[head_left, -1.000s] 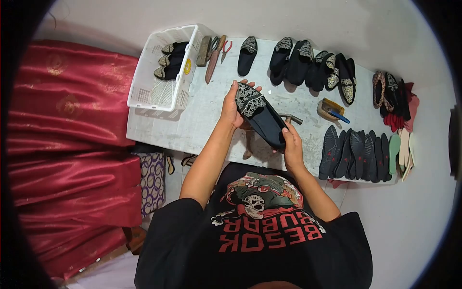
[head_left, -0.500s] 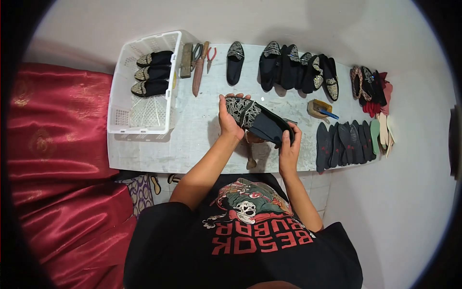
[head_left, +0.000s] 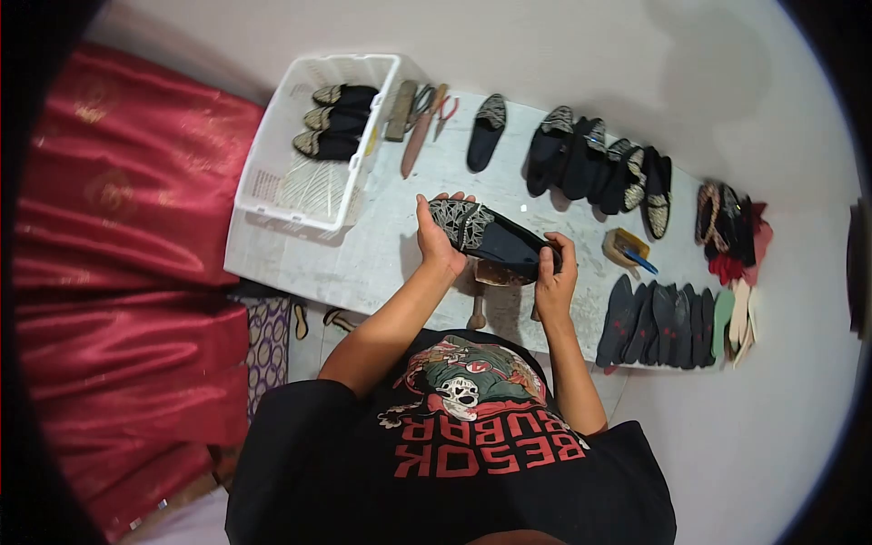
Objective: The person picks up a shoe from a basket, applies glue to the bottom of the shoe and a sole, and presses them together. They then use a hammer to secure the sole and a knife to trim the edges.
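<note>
A black slip-on shoe with a silver-patterned toe is held above the table between both hands. My left hand grips it around the toe, thumb on the near side and fingertips showing past the far edge. At the heel, my right hand has its thumb and fingers closed on the rim. The open side of the shoe faces up, showing its dark insole. Beneath it, partly hidden, is a brownish object; a knob-ended handle shows close by.
A white plastic basket holds several shoes at left. Beside it lie a knife-like tool, red-handled pliers and a block. More shoes line the back. A glue container with brush and dark insoles are at right.
My view has rotated, so the table now slopes down to the right. The shoe is slightly more level, and both hands keep their hold on it.
</note>
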Tool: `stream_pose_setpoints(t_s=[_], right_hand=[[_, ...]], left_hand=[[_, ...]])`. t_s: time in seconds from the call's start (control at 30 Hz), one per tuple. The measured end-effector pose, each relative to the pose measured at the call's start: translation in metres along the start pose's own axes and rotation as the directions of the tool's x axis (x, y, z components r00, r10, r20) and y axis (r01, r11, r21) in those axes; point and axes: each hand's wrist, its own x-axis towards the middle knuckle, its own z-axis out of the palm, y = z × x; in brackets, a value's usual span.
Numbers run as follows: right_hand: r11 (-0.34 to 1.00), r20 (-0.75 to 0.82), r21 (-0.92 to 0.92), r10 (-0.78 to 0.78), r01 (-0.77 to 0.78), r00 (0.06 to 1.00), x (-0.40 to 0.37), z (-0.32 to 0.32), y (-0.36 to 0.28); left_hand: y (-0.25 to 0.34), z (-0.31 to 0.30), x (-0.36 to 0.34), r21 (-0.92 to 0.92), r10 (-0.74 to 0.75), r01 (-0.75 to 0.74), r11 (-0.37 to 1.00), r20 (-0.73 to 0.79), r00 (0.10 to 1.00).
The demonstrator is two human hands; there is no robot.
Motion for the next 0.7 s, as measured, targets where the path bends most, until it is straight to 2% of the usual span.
stream_pose_setpoints(t_s=[0.03,0.07,0.1,0.17,0.2,0.23,0.3,0.4,0.53,0.6,0.7], right_hand=[[0.996,0.098,0.002,-0.094,0.094,0.991,0.005,0.0,0.006],[0.998,0.218,0.049,-0.057,0.048,0.974,0.009,0.001,0.014],[0.997,0.246,0.069,-0.053,0.037,0.968,0.012,0.006,0.009],[0.96,0.397,0.057,-0.275,0.276,0.876,0.021,0.013,-0.017],[0.985,0.548,0.056,-0.169,0.165,0.819,0.024,0.012,-0.019],[0.983,0.559,0.074,-0.181,0.168,0.809,0.028,0.014,-0.024],[1.0,0.698,0.003,0.009,-0.016,0.716,0.034,0.02,-0.034],[0.994,0.678,0.057,0.032,-0.096,0.735,0.034,0.035,-0.035],[0.988,0.639,0.084,0.049,-0.133,0.768,0.035,0.052,-0.051],[0.925,0.654,0.238,0.072,-0.296,0.753,0.029,0.069,-0.045],[0.956,0.678,0.179,0.051,-0.232,0.733,0.023,0.095,-0.052]], left_hand=[[0.006,-0.003,0.0,-0.004,0.031,-0.032,0.999,-0.022,0.999],[0.014,-0.007,0.0,-0.022,0.074,-0.075,0.997,-0.039,0.996],[0.024,-0.011,-0.001,-0.034,0.114,-0.116,0.993,-0.055,0.992],[0.043,-0.018,-0.007,-0.019,0.18,-0.183,0.983,-0.098,0.979],[0.054,-0.02,-0.012,0.021,0.209,-0.208,0.978,-0.093,0.974],[0.063,-0.02,-0.015,0.056,0.237,-0.233,0.971,-0.082,0.968],[0.077,-0.02,-0.023,0.07,0.287,-0.282,0.957,-0.072,0.955],[0.095,-0.017,-0.025,0.037,0.33,-0.33,0.943,0.019,0.944],[0.114,-0.008,-0.011,0.015,0.311,-0.312,0.95,0.053,0.949],[0.122,-0.011,0.001,0.019,0.305,-0.306,0.952,0.064,0.95],[0.15,-0.019,0.02,0.045,0.317,-0.321,0.946,0.078,0.945]])
